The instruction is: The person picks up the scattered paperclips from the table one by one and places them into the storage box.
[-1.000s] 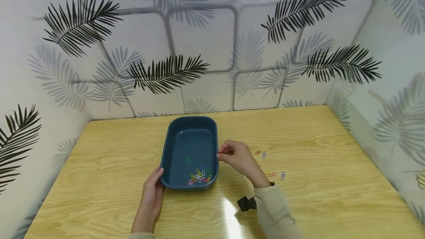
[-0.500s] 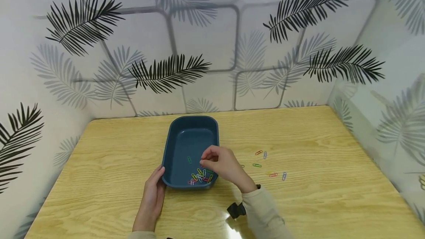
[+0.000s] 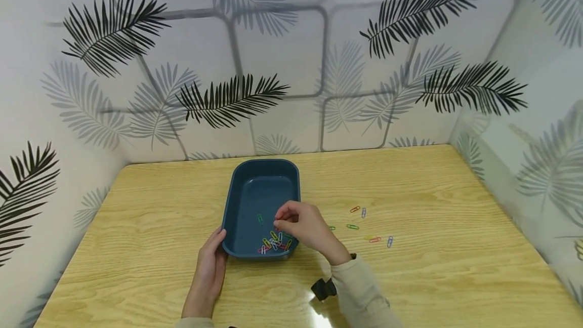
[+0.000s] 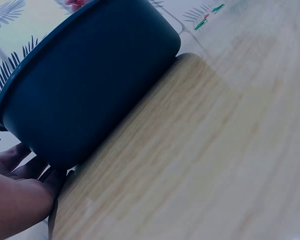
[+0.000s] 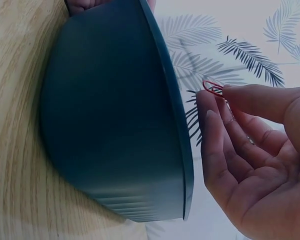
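A dark blue plastic tray (image 3: 261, 194) stands on the wooden table. My left hand (image 3: 210, 262) grips its near left corner, thumb at the rim and fingers against the outer wall, as the left wrist view shows. Over the near right part of the tray, my right hand (image 3: 302, 224) pinches a red paper clip (image 5: 212, 88) between thumb and fingertips. Below it, several coloured paper clips (image 3: 274, 243) lie heaped on the tray's floor at the near end. One green paper clip (image 3: 260, 219) lies apart from them, farther in.
Right of the tray, several loose clips lie on the table (image 3: 150, 227), among them a red clip (image 3: 355, 209), a green clip (image 3: 352, 227) and a blue clip (image 3: 389, 241). A leaf-patterned backdrop (image 3: 278, 54) rises behind the table.
My right hand has moved left from the tray's right rim to over its inside, carrying the red paper clip, and has since hardly moved. My left hand and the tray stay put.
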The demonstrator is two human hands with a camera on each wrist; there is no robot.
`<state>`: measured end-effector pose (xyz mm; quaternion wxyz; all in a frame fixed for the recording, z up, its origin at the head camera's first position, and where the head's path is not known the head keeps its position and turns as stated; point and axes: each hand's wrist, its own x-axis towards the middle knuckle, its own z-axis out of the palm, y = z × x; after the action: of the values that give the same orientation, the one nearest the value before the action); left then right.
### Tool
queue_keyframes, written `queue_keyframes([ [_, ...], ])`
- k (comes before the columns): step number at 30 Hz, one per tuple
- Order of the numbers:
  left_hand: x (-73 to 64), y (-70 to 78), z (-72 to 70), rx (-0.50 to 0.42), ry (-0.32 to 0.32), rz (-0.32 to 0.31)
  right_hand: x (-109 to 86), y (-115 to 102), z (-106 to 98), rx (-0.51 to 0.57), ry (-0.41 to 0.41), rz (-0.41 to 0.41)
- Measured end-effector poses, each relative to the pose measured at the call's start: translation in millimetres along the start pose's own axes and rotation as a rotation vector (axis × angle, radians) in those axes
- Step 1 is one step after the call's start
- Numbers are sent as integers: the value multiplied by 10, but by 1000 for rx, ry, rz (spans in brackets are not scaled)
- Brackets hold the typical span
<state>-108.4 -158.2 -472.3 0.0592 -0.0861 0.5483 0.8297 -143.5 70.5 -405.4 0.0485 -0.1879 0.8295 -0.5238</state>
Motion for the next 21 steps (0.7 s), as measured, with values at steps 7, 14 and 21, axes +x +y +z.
queue_keyframes([
  [7,4,-2,1,-1,2,-1,10,39,7,21,-10,9],
  [14,13,-6,6,-9,13,-3,3,44,0,-8,-15,5],
  [21,13,-12,12,-19,19,-7,-6,55,-35,-19,-25,2],
])
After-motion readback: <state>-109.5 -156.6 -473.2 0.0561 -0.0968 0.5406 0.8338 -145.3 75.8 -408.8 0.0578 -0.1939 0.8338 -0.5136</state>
